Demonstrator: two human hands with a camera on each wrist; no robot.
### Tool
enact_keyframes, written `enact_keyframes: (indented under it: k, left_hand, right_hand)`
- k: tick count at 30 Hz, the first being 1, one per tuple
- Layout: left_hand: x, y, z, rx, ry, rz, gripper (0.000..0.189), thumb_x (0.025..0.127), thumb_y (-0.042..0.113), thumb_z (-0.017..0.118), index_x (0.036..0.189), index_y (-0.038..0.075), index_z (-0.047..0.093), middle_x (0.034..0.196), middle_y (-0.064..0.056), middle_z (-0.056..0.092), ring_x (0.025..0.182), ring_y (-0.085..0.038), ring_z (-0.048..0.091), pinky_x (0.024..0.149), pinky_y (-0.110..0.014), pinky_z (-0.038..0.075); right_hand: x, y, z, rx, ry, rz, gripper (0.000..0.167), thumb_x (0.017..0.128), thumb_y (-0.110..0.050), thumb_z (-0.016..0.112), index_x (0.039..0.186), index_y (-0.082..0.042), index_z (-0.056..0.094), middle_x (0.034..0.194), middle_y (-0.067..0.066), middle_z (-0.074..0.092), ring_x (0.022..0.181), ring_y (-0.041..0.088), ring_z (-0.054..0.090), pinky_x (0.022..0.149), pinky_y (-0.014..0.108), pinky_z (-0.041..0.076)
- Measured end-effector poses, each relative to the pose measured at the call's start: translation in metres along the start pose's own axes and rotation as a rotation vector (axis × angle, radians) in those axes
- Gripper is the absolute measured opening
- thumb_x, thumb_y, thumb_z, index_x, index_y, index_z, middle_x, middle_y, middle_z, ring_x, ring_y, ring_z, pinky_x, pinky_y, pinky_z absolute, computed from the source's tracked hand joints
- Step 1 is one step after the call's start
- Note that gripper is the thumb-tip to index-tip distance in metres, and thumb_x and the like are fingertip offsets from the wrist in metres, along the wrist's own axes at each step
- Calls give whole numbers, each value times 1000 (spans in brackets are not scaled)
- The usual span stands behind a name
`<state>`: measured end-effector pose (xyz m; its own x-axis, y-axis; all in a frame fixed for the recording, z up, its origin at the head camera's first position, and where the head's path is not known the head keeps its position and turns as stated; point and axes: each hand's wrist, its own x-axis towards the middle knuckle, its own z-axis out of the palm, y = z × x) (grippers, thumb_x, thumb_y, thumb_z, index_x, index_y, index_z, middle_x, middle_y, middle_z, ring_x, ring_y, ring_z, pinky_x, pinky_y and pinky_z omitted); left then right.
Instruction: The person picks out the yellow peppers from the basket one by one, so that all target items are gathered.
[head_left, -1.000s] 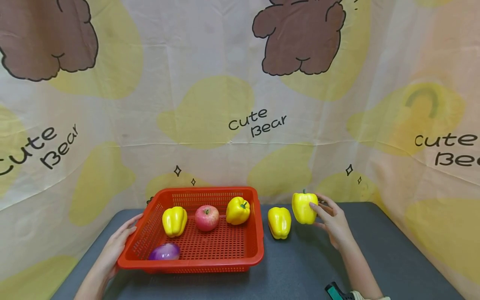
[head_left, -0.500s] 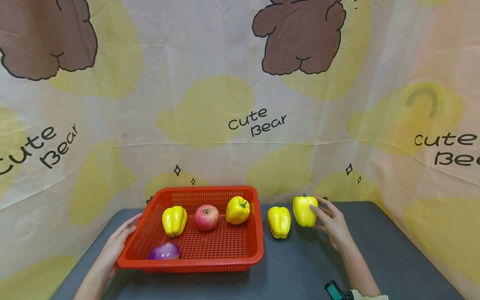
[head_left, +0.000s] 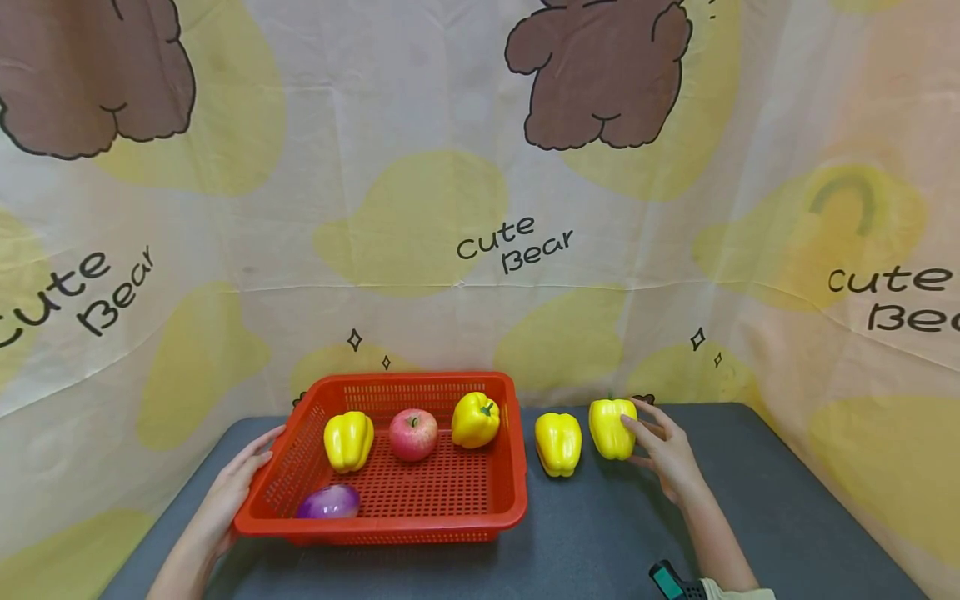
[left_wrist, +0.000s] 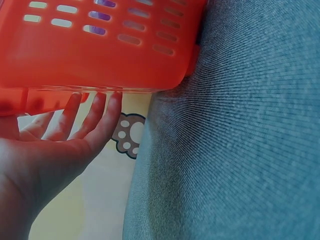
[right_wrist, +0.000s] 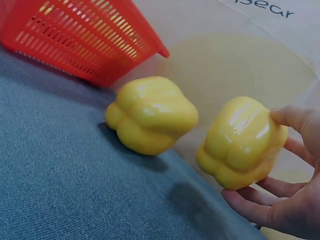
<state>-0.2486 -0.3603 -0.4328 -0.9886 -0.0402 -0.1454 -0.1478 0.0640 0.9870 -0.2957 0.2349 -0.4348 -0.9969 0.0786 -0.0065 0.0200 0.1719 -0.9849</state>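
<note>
Left hand (head_left: 232,492) touching the basket (head_left: 390,527), my right hand (head_left: 670,457) pinches the pepper (head_left: 611,430) farthest from it by likely firm, slick sides!

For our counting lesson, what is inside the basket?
Two peppers, an apple and a purple vegetable. The basket's near rim hides the vegetable's lower edge; what lies directly beneath each piece is covered.

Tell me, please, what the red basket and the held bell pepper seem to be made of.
Red basket: probably moulded plastic, slight sheen; smooth walls with regular slots. Held yellow bell pepper: glossy, sharp highlights; could be real waxy skin or plastic imitation.
</note>
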Motion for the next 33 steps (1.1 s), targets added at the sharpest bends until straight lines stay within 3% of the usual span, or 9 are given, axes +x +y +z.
enact_keyframes:
  k: [33]
  left_hand:
    - [-1,1,1,4,-13,20,58,117,34,30,170,17,14,115,27,61,105,-2,68,92,-36,62]
  right_hand:
    - [6,22,-6,-89,-52,57,66,112,-35,54,164,-3,29,159,39,32,135,55,49,97,52,60]
